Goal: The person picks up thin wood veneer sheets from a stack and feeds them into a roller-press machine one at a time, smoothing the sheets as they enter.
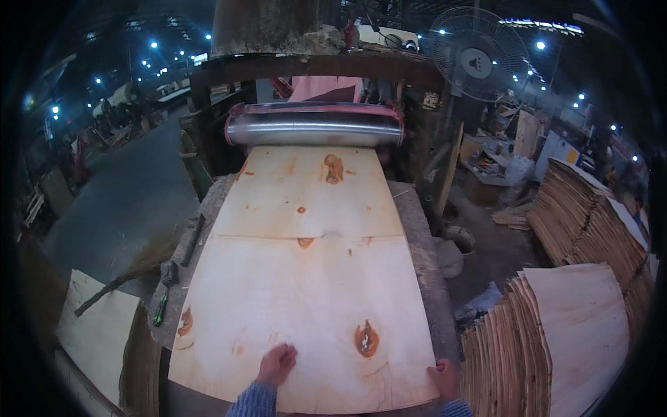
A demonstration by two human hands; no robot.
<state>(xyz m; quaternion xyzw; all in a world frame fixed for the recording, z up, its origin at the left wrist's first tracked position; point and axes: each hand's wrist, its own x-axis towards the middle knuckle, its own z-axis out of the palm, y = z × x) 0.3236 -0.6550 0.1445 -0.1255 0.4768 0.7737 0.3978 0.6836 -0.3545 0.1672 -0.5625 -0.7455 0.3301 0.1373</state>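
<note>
A pale wood veneer sheet [299, 306] with brown knots lies in front of me. Its far edge meets a second veneer sheet [278, 194] along a cross seam, and that one reaches up to a shiny metal roller [313, 130]. My left hand [278, 363] is closed with curled fingers over the near part of the sheet; whatever is in them, if anything, is hidden. At the near right corner, my right hand [446, 379] grips the sheet's edge, the thumb on the edge and the other fingers mostly out of sight.
Veneer stacks stand at the near right [577, 326], farther right [570, 208] and near left [104, 326]. A green-handled cutter [160, 308] and a dark block [169, 273] lie on the worktable's left edge [198, 236]. A caged fan [477, 61] stands beyond, right of the roller.
</note>
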